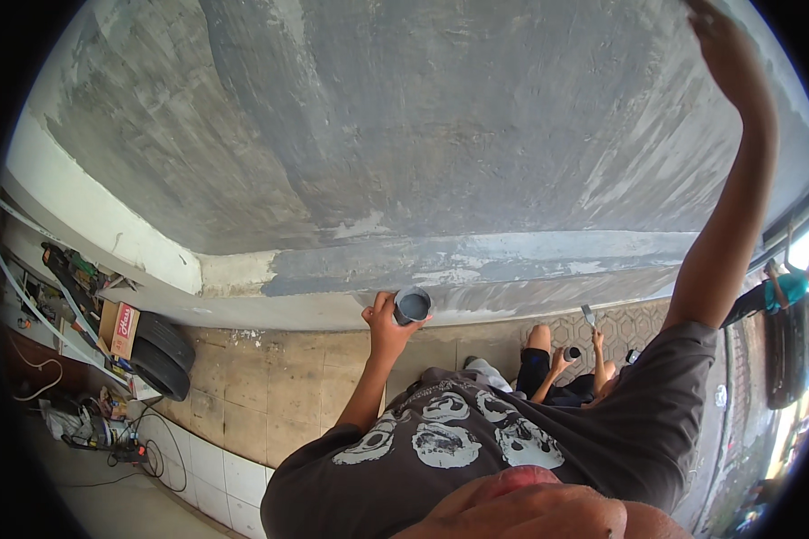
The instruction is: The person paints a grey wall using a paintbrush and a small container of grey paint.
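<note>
My left hand (386, 322) is wrapped round a dark cup (413, 307), which stands upright below the wall's ledge. Grey paint or a similar grey liquid shows inside the cup. My right arm reaches high to the upper right, and my right hand (717, 40) is close to the wall. Its fingers are blurred and cut by the picture's edge, so whatever they may hold is hidden. The wall (440, 126) is streaked in lighter and darker grey. Along its foot runs a ledge (512, 247), partly coated in grey and pale at the left end.
A co-worker sits low to the right with a dark cup (572, 354) and a flat-bladed tool or brush (589, 314). Black tyres (164, 355), a cardboard box (120, 330) and cables (157, 458) lie at left. Another person in teal (786, 287) is at far right.
</note>
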### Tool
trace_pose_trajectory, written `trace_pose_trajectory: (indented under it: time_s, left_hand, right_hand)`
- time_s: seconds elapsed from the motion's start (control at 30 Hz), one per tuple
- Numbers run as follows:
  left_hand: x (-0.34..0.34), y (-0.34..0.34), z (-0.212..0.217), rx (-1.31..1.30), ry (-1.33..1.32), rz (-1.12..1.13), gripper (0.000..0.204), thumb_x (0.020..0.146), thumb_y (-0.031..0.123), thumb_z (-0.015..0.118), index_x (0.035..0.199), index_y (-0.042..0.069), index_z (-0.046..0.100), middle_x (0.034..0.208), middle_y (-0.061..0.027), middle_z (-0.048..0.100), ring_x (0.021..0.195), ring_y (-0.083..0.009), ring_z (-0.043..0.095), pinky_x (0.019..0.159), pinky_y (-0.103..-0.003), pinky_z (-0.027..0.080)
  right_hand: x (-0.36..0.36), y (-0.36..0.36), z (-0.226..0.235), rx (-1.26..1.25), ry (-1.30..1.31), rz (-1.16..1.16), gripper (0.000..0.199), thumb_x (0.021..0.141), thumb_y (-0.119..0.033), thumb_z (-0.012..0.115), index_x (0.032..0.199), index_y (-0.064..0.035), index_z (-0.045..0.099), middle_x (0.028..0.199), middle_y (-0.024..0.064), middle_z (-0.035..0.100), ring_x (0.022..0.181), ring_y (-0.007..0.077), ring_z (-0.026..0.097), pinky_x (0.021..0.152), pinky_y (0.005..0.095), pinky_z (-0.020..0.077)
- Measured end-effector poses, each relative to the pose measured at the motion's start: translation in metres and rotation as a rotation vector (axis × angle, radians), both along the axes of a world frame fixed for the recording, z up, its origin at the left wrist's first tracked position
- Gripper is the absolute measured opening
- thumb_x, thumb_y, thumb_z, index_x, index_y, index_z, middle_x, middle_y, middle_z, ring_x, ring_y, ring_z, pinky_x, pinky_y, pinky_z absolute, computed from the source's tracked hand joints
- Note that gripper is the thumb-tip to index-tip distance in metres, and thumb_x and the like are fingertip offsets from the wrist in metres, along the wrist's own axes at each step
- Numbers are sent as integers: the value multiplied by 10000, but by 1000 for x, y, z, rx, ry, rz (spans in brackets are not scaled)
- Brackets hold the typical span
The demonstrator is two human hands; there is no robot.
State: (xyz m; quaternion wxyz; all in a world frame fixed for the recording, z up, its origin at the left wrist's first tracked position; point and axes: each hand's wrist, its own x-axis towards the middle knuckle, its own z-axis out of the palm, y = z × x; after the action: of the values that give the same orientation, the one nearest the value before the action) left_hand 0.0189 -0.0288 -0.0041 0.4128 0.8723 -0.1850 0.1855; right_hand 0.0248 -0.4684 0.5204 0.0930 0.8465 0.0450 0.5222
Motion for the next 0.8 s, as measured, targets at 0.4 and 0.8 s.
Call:
trace_pose_trajectory:
  time_s: [0.4,0.8]
  left_hand:
    - [-12,22,-2,54,77,71,666,621,457,955,1113,83,707,1058,-37,602,997,-236,598,904,-440,306]
    - [-4,16,-2,83,42,35,722,619,472,956,1181,98,702,1071,-15,617,1013,-204,605,909,-422,286]
  right_hand:
    - [-59,54,-275,864,1367,221,328,993,-133,672,1322,-124,676,897,100,755,691,135,737,476,281,497]
    - [-120,98,-412,1873,311,638,495,1084,-282,553,1417,84,518,1317,303,646,900,297,774,529,262,590]
